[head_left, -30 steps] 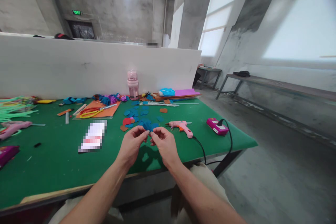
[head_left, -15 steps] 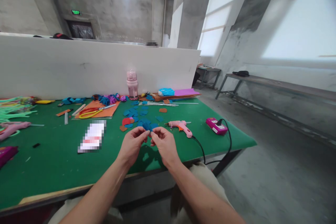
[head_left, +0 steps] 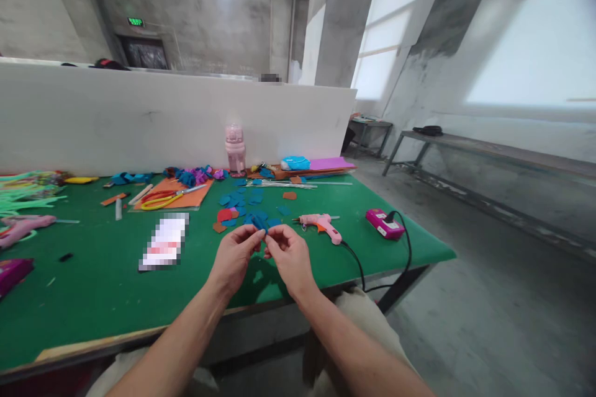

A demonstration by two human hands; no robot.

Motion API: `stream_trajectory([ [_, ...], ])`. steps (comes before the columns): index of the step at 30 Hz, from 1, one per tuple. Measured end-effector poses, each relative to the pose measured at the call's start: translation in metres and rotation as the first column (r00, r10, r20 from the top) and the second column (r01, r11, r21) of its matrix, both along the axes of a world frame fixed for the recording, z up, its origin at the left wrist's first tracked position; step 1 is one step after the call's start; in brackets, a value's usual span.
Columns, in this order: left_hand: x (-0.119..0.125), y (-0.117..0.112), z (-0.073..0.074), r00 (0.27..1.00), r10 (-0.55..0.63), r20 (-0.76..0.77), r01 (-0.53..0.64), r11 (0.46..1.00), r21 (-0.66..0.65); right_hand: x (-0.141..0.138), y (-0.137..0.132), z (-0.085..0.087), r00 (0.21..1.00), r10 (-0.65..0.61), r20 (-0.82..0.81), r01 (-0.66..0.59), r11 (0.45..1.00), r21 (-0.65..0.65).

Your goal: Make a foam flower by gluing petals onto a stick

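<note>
Compared with half a second ago, the blue piece (head_left: 259,221) is seen narrower, pinched by finger and thumb of both left hand (head_left: 235,253) and right hand (head_left: 292,255) above the green table (head_left: 112,294), near loose blue cutouts (head_left: 236,201), apparently being turned or folded

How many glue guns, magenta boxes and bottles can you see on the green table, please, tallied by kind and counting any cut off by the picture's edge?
Glue guns: 2
Magenta boxes: 2
Bottle: 1
Total: 5
</note>
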State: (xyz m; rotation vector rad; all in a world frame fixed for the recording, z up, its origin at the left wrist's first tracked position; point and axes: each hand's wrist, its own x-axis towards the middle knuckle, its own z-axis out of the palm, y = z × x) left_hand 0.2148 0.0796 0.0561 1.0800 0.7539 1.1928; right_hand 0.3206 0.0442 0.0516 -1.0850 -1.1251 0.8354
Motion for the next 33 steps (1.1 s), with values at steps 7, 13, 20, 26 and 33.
stream_trajectory([
  [7,0.0002,0.0006,-0.0011,1.0,-0.012,0.018,0.012,1.0,-0.004,-0.0004,0.0019,-0.0025,0.997,0.046,-0.065,-0.047,0.999,-0.012],
  [13,-0.0003,-0.0005,0.0009,0.998,-0.055,0.036,0.055,0.998,-0.017,-0.0026,0.0018,-0.0002,0.974,0.11,-0.199,-0.118,0.993,-0.024],
  [20,-0.0018,-0.0022,0.0034,0.994,-0.105,0.027,0.105,0.995,0.001,-0.0033,0.002,0.001,0.944,0.14,-0.297,-0.166,0.984,-0.063],
  [26,-0.0024,-0.001,0.0037,0.997,-0.051,0.063,0.054,0.997,-0.047,-0.0029,0.0026,-0.0012,0.941,0.172,-0.292,-0.199,0.978,-0.066],
  [33,-0.0061,0.0002,0.0048,0.995,-0.036,0.097,0.04,0.999,-0.036,-0.0023,0.0029,-0.0031,0.941,0.204,-0.271,-0.223,0.974,-0.042],
])
